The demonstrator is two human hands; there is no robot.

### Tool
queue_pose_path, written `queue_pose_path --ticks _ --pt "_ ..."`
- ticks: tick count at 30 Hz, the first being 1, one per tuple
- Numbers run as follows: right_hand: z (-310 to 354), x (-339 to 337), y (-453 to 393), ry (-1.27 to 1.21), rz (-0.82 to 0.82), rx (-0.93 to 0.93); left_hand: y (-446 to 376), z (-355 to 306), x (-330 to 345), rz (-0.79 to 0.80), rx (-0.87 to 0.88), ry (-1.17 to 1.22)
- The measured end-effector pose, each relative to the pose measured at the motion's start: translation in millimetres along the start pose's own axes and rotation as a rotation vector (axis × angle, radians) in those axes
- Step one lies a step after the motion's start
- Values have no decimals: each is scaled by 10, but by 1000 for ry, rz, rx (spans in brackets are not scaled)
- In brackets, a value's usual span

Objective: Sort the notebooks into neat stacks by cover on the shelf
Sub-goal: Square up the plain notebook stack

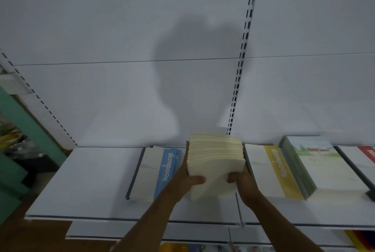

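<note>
Head view: both hands clamp a thick cream-paged stack of notebooks above the white shelf, between the blue-banded pile on its left and the yellow-banded pile on its right. My left hand grasps the stack's left side with the thumb hooked over the near face; my right hand grasps the right side the same way. The stack is tipped, page edges fanned toward the camera, and I cannot tell whether its lower edge touches the shelf.

The risk I see is the fan itself: the upper notebooks sit stepped rather than flush, so with the squeeze applied only low on the sides, I judge a loosened grip could let them slide off or splay across the blue-banded pile. The covers are hidden from here, so I could also set the stack with the wrong design. The gap between the neighbouring piles looks tight, and the right hand is just beside the yellow-banded pile, which a careless lowering might nudge askew. Farther right lie a landscape-cover pile and a red-marked pile.
</note>
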State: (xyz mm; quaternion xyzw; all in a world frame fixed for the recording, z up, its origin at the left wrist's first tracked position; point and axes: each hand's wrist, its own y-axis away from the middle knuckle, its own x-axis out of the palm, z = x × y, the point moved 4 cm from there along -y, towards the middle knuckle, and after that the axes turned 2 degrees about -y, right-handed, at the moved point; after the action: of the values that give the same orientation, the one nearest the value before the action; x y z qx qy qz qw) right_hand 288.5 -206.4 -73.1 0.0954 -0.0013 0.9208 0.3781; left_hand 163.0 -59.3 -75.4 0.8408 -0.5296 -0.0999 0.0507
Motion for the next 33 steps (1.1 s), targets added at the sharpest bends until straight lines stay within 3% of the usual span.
queue_pose_path --ticks 11,15,20,24,28,33 --pt "-60 -51 91 62 10 88 79 212 42 -4 -104 -172" --pt "1 -25 59 136 28 97 41 79 64 -45 -113 -88" --pt "283 104 -38 84 -74 139 -82 -189 111 -169 -127 105" --pt "223 31 -94 151 -116 425 -214 -245 91 -158 -316 200" --pt "97 -29 -116 247 -78 570 -170 -40 72 -173 -569 213" --pt "-52 -80 -124 185 -110 613 -166 44 124 -167 -592 385"
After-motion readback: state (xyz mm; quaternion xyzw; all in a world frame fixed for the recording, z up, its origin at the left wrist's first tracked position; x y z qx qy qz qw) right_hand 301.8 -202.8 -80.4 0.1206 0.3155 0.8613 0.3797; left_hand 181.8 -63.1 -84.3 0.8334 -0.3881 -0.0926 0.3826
